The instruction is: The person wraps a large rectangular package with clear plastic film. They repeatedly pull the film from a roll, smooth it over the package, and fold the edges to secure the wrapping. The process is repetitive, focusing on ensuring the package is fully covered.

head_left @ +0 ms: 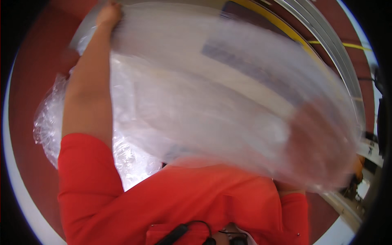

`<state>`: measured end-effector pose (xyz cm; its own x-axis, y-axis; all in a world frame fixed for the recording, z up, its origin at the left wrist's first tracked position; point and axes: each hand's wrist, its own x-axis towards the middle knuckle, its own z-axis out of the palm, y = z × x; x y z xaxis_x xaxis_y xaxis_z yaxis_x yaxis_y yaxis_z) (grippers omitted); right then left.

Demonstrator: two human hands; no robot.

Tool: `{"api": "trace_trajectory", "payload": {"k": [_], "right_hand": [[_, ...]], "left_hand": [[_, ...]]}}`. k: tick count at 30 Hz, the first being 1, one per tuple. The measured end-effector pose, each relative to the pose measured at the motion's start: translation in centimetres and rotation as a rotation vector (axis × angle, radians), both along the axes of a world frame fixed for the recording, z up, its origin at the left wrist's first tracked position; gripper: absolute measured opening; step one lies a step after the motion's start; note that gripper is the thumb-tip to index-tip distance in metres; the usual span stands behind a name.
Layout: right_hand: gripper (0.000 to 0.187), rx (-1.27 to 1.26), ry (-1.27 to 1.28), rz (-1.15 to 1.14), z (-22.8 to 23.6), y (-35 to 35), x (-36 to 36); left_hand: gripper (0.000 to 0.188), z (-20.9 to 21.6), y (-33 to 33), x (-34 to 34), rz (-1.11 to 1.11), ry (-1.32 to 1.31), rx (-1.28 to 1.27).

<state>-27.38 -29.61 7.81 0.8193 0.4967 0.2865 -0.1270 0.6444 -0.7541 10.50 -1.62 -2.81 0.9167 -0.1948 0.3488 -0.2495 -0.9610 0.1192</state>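
A large, see-through plastic sheet [196, 98] spreads across the middle of the head view, smeared by motion. At the upper left my left hand [109, 15] is closed on the sheet's edge, its arm stretched far forward. The sheet runs from there to the lower right, passing in front of my chest. Of my right arm only a small bare part shows below the sheet's lower right end. My right hand is hidden behind the plastic, so its fingers cannot be made out. More crumpled clear plastic [49, 118] hangs beside and beneath my left arm.
Behind the sheet at the top lies a dark panel with a yellow edge [281, 22]. A curved-looking silver metal rail [326, 34] runs beyond it, with a yellow cord [356, 46] past that. The floor [30, 81] is reddish brown. Dark equipment stands at the far right.
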Motion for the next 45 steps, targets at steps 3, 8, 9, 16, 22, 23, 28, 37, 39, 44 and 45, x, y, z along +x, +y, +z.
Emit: {"api": "trace_trajectory", "payload": {"k": [3,8,9,16,22,23,28,37,39,44,45], "right_hand": [[0.019,-0.112,0.006,-0.628,3.6,-8.5,-12.5],[0.027,-0.908,0.284,-1.829,5.6,-19.6,-32.4],[0.029,-1.111,0.393,-1.957,5.5,-21.2,-35.7],[0.019,-0.801,0.722,-2.063,4.0,-23.6,-44.6],[0.028,-0.535,0.897,-2.273,-0.5,-30.0,-49.0],[0.031,-1.192,0.895,-2.205,3.1,-30.5,-47.4],[0.041,-3.764,0.870,-1.020,16.3,-26.4,-34.7],[0.044,-2.564,1.392,-0.456,-0.6,-31.0,-31.4],[0.042,-2.418,1.179,-0.737,-1.8,-32.2,-30.0],[0.053,-2.455,0.194,-1.217,-7.3,-32.0,-22.6],[0.053,-2.450,0.244,-1.227,-7.9,-32.2,-22.6]], "left_hand": [[0.037,-0.6,-1.4,3.1,-0.009,0.088,-0.041],[0.040,-0.9,-1.3,3.2,0.043,0.127,-0.058],[0.040,-2.2,0.7,5.9,0.017,0.109,0.011],[0.037,-5.0,3.8,10.5,-0.052,0.032,0.034],[0.038,-7.0,3.3,13.4,-0.141,0.015,0.007],[0.038,-6.9,4.9,13.5,-0.129,0.028,-0.005],[0.037,-7.8,5.3,14.7,-0.108,0.000,0.006],[0.036,-6.4,6.0,12.9,-0.105,-0.008,0.079],[0.036,-5.7,6.0,11.7,-0.088,-0.019,0.100],[0.037,-4.8,6.2,10.7,-0.070,-0.065,0.121],[0.038,-4.8,5.4,9.7,-0.043,-0.037,0.120]]}}
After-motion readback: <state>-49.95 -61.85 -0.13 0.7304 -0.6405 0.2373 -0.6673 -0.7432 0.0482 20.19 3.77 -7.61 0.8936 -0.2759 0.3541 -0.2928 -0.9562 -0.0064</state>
